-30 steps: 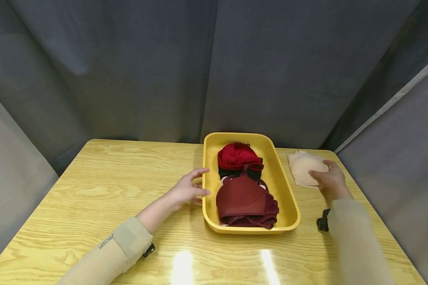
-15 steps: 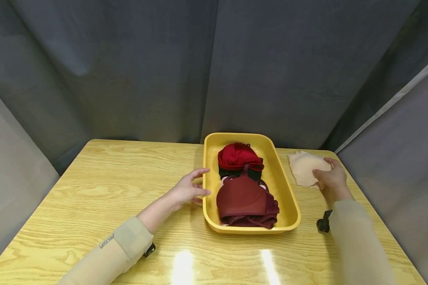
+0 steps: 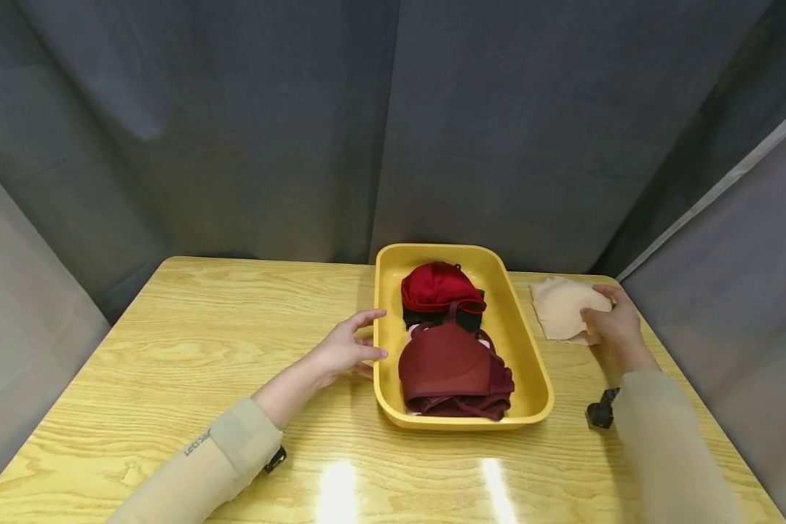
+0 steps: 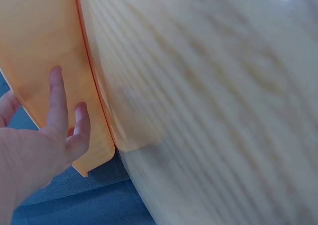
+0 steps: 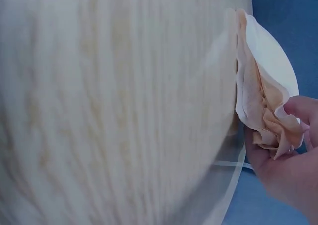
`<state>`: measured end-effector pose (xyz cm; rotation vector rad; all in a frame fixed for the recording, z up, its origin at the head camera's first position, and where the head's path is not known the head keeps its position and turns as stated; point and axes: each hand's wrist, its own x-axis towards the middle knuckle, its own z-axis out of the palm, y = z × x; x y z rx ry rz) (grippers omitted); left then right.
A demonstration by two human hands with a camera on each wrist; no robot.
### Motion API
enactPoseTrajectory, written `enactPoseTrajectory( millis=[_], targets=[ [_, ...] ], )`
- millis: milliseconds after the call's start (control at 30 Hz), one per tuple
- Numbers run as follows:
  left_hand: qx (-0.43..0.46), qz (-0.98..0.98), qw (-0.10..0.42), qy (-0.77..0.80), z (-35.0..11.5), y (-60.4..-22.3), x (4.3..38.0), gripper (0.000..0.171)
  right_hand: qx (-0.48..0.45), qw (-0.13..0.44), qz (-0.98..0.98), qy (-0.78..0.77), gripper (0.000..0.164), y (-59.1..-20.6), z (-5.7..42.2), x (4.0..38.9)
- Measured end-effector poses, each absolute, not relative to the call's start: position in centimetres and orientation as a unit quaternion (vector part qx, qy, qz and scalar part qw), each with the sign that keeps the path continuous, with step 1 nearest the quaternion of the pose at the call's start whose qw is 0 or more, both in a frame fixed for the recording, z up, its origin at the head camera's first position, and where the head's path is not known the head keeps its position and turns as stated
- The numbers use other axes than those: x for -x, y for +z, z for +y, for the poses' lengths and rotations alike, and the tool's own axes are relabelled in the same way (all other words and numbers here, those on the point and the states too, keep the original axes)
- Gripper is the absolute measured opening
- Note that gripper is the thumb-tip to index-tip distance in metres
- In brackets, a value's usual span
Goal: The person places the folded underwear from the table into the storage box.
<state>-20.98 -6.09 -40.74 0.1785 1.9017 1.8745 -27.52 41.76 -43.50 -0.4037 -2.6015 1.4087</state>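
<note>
In the head view my left hand (image 3: 347, 346) is at the left wall of a yellow plastic tray (image 3: 528, 397). Its fingers are spread and relaxed; the left wrist view has this hand (image 4: 37, 150) against the tray's outer wall (image 4: 39, 31). Right of the tray, a folded beige bra (image 3: 563, 309) lies on the table with its rounded cup upward. My right hand (image 3: 621, 331) holds its right end between thumb and fingers. Layered, ruffled edges of the bra (image 5: 256, 86) show in the right wrist view, bunched within the hand (image 5: 290, 178).
Inside the tray, a red bra (image 3: 437, 286) sits on black fabric (image 3: 474, 320) at the back, and a maroon bra (image 3: 445, 364) in front over something pink. The wooden table (image 3: 236, 327) is bounded by grey curtains (image 3: 268, 131) behind and at the sides.
My right hand has shifted slightly to the right, and the beige bra's right end has moved a little with it. My left hand and the tray stay practically in place.
</note>
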Motion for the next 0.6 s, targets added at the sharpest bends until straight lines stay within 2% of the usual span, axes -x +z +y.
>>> enactPoseTrajectory(
  millis=[367,600],
  targets=[
    [-0.064,0.695,0.229,0.679,-6.3,-41.0,21.2,0.070,0.084,0.096,-0.884,0.449,0.054,-42.7,41.6,27.4],
    [-0.062,0.695,0.230,0.678,-6.2,-41.2,21.4,0.069,0.063,0.085,-0.873,0.476,0.052,-41.7,41.2,26.9]
  ],
)
